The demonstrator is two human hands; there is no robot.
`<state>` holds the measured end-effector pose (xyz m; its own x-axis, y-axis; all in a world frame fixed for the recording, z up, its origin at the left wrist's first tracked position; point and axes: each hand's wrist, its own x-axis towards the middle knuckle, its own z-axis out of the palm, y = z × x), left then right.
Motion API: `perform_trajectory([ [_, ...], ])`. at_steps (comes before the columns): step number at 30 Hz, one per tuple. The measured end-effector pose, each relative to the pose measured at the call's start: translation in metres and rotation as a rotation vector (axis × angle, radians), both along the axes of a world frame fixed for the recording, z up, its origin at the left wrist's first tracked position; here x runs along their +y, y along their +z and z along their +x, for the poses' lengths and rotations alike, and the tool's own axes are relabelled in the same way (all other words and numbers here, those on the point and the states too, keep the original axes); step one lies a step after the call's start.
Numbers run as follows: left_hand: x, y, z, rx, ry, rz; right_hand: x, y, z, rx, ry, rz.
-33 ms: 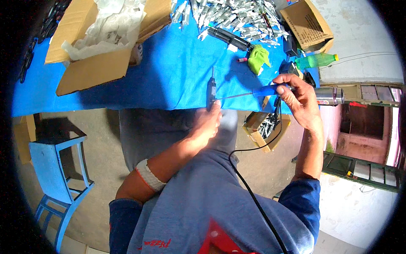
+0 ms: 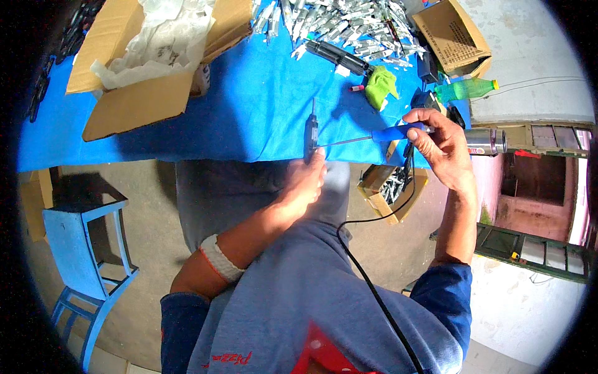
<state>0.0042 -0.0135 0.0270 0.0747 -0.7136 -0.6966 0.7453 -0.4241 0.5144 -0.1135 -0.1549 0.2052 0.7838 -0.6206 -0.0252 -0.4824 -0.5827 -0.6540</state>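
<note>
My left hand [image 2: 304, 184] is closed around the lower end of a slim dark grey part [image 2: 312, 132] with a thin metal rod at its top. It is held upright over the front edge of the blue cloth-covered table. Between the thumb and fingers of my right hand [image 2: 446, 151] is a screwdriver [image 2: 395, 133] with a blue handle. The screwdriver's thin shaft points left, and its tip meets the grey part just above my left thumb; whether it sits in a screw is too small to tell.
Across the table's back lies a heap of small grey-and-white parts [image 2: 349, 28], with a long black piece [image 2: 336, 57] and a green cloth [image 2: 380, 87] before it. An opened carton [image 2: 140, 113] stands left. Right are a green bottle [image 2: 467, 89] and a metal cylinder [image 2: 489, 142]. A black cable [image 2: 367, 274] crosses my lap.
</note>
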Motion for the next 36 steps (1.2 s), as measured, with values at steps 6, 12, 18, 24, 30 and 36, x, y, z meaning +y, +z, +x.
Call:
perform_trajectory([
  [6, 0.0, -0.002, 0.0, 0.053, 0.005, 0.006, 0.0, 0.003, 0.001, 0.038, -0.038, 0.101],
  [12, 0.0, -0.005, 0.001, 0.114, 0.012, -0.02, -0.005, 0.013, 0.0, 0.233, -0.209, 0.355],
  [18, -0.001, -0.002, 0.001, 0.118, 0.006, 0.001, -0.007, 0.002, -0.003, 0.037, 0.063, 0.057],
  [24, 0.0, -0.004, 0.002, 0.123, 0.01, -0.015, -0.015, 0.004, -0.005, 0.155, 0.072, 0.08],
  [30, 0.0, -0.003, 0.003, 0.137, -0.001, -0.012, -0.011, 0.003, -0.006, 0.103, 0.081, 0.088],
  [36, 0.0, -0.003, 0.004, 0.182, -0.011, -0.013, -0.019, 0.0, -0.01, 0.316, 0.05, 0.038],
])
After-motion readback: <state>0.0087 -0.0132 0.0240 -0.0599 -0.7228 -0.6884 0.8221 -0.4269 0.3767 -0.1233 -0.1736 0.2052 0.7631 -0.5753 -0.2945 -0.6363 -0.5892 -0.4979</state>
